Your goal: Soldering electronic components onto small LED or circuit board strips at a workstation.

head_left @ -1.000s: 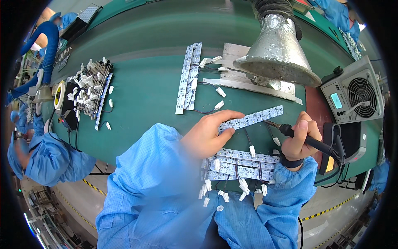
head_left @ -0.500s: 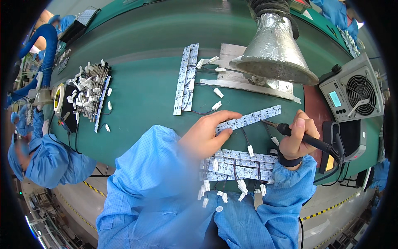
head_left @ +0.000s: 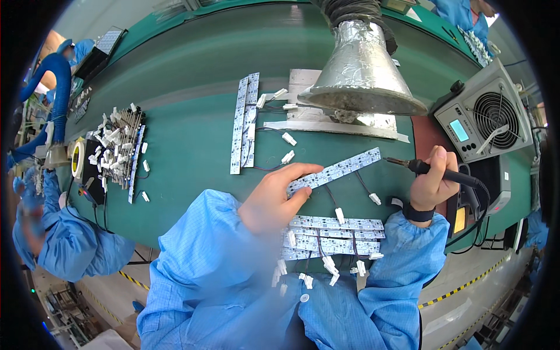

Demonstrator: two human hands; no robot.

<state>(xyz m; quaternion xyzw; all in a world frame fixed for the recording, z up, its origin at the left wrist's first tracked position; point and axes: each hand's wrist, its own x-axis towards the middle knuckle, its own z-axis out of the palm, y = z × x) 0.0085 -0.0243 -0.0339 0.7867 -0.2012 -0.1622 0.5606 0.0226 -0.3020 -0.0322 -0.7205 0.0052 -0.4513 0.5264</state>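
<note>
My left hand (head_left: 271,198) pinches one end of a narrow white circuit board strip (head_left: 344,167) between thumb and fingers, holding it tilted up to the right. Two dark leads with white connectors hang from the strip's lower edge. In my right hand (head_left: 434,178) is a soldering iron (head_left: 417,167); its tip lies just off the strip's right end, apart from it. Close to my body, several similar strips (head_left: 364,225) are stacked, with their white connectors (head_left: 331,267) dangling toward me. A black band circles my right wrist.
Two board strips (head_left: 236,140) lie beyond my left hand. A foil-covered funnel hood (head_left: 364,76) overhangs a flat plate (head_left: 326,128). At right stands a grey fan unit with a display (head_left: 487,116). A pile of wired boards (head_left: 119,146) sits left, near a person in blue (head_left: 76,233).
The soldering iron's tip has moved off the strip's lower edge, out to the right with my right hand. My left hand still holds the strip. The whole view has shifted slightly.
</note>
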